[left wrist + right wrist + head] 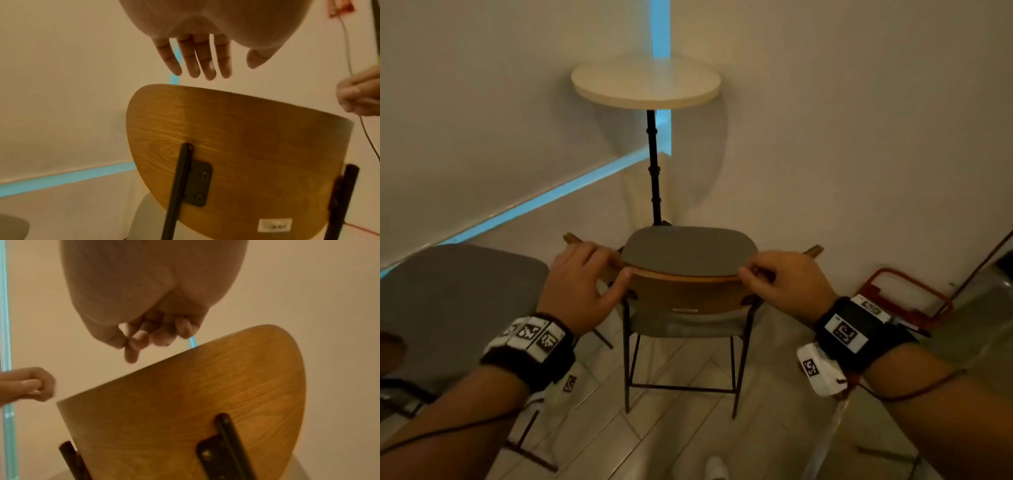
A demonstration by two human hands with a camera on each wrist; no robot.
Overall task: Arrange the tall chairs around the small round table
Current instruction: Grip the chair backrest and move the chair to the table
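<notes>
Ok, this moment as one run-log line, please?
chair: facing round table | left hand: open above backrest | right hand: curled, empty, above backrest | second chair: at left

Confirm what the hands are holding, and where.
Nothing held: left hand and right hand hover just above the chair backrest top edge, apart from it in both wrist views.

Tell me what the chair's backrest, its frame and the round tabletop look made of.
Backrest: wood or wood veneer, visible grain, smooth satin finish. Frame: thin black tubes, probably painted metal, bolted through a black plate. Round tabletop: pale, matte, perhaps laminate or light wood; too blurred to tell.
</notes>
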